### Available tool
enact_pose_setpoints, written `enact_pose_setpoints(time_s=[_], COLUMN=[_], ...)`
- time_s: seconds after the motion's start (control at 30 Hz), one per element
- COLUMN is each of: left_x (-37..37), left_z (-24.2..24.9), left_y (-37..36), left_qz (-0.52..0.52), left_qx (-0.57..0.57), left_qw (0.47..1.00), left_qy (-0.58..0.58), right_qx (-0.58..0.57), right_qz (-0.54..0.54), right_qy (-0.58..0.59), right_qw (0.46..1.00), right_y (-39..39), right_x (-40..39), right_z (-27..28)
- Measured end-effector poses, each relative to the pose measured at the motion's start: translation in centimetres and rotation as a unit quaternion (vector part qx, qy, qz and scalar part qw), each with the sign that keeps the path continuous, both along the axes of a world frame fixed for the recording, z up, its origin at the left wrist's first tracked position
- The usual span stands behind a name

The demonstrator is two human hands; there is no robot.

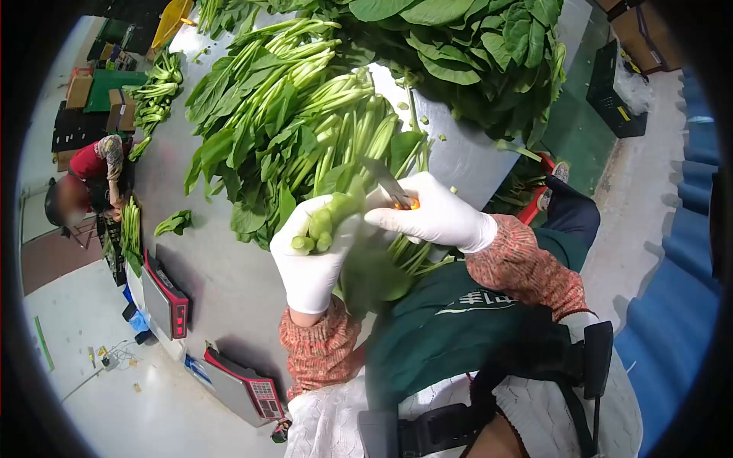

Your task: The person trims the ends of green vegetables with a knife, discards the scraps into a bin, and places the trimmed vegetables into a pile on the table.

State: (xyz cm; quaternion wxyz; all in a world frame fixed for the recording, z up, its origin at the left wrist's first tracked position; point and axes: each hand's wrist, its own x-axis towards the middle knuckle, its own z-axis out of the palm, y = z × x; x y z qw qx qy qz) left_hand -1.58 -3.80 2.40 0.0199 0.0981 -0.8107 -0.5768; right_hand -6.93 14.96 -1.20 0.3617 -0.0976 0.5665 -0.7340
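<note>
My left hand (309,256), in a white glove, grips a small bunch of green leafy stalks (327,221) by the stem ends, which stick out between its fingers. My right hand (431,214), also gloved in white, holds a knife (385,183) with an orange handle, its grey blade lying against the bunch just above my left hand. The leaves of the bunch hang down blurred between my hands and my green apron. Both hands are over the near edge of a grey table (221,282).
A big heap of the same greens (290,114) covers the table beyond my hands, with broader-leaved greens (466,53) further back. Two red-edged scales (164,294) (244,385) stand at the table's left edge. Another person (95,172) works at far left. A black crate (615,88) stands on the floor.
</note>
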Motion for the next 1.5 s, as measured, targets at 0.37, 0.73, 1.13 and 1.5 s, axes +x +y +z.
enact_pose_setpoints(time_s=[0.37,0.73,1.13,1.5], left_x=[1.4,1.7,2.6,2.3], left_z=[1.0,0.4,2.3,2.5], left_y=[1.4,0.9,-7.4,-6.9], left_qz=[-0.026,-0.067,0.146,0.114], left_qx=[-0.063,-0.191,-0.177,-0.086], left_qw=[0.998,0.977,0.968,0.988], left_qy=[0.009,0.061,0.103,0.055], right_qx=[0.295,0.139,0.383,0.208], right_qz=[-0.074,-0.024,-0.15,-0.093], right_qy=[0.339,0.33,0.372,0.132], right_qw=[0.89,0.933,0.832,0.965], right_y=[1.3,1.1,3.4,1.9], right_x=[0.8,1.6,-6.8,-8.9], right_z=[-2.8,-0.9,-8.1,-12.5])
